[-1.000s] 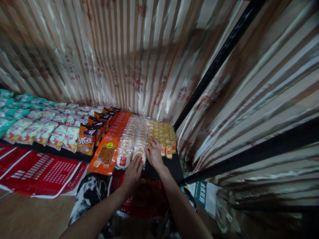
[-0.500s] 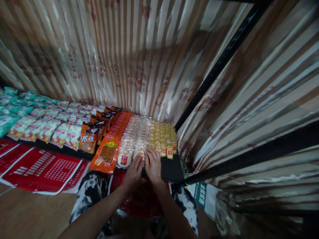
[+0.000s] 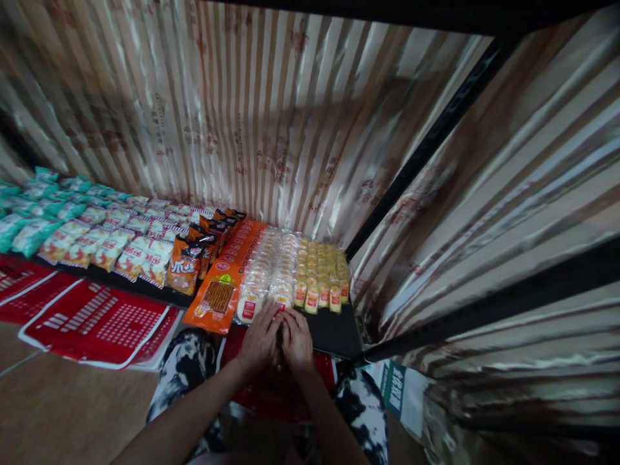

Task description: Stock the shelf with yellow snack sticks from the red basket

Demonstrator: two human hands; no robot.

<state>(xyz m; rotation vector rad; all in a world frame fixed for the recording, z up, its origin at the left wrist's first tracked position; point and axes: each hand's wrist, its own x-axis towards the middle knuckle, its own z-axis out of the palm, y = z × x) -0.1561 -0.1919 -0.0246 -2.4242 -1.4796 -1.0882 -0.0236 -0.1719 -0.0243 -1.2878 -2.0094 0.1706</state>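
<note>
Two rows of round white crackers in clear wrappers stand on a black shelf board. My left hand is at the front of the second row, its fingers curled and pressed together. Beside it, nearly touching, my right hand also has its fingers bent in. The fingertips of both meet near the frontmost packet; what they hold, if anything, is hidden. To the right stand several rows of small yellow packs with red labels. A flat orange bag of snack sticks lies on the left.
Orange-brown snack bags, white snack bags and teal bags line the shelf leftward. Black metal posts frame the right side, with a striped curtain behind. Red printed bags hang below the shelf's front edge.
Both hands have drawn back slightly towards me from the white crackers, and their fingers are closer together. The camera view has shifted a little to the left.
</note>
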